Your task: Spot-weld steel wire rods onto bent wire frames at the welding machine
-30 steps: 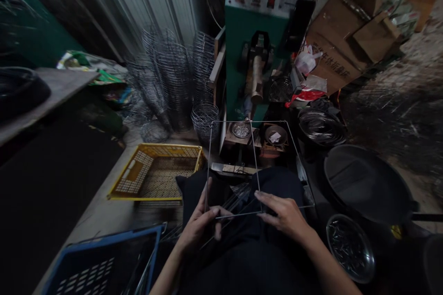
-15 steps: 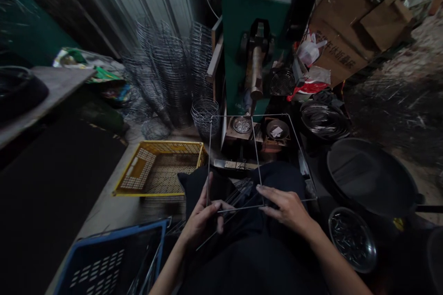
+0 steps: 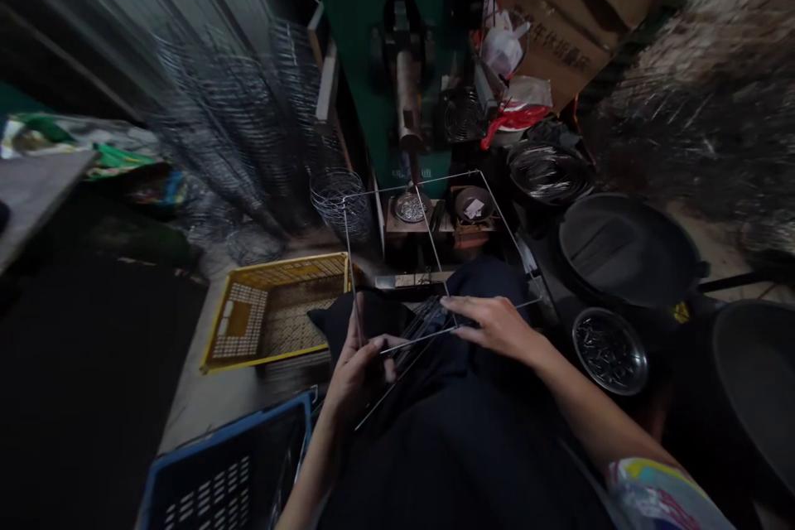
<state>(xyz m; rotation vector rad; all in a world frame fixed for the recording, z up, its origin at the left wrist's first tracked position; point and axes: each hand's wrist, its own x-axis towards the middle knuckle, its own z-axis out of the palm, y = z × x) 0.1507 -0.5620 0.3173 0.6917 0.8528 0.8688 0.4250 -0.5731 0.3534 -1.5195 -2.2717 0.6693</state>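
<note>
Wire frame (image 3: 428, 248) over the lap, centre. Left hand (image 3: 357, 368) on its 7 o'clock corner, right hand (image 3: 493, 327) at 5 o'clock. Machine (image 3: 403, 83) at 12 behind frame. Open crate (image 3: 273, 310) at 9, wire baskets (image 3: 248, 141) at 10. Bowl of small parts (image 3: 609, 349) at 3, pan (image 3: 627, 248) behind it.

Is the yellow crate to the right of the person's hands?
No, the yellow crate sits on the floor to the left of both the left hand and the right hand.

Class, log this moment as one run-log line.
left hand: grips thin rectangular wire frame | right hand: on frame's near edge | yellow plastic crate: left of lap
</note>
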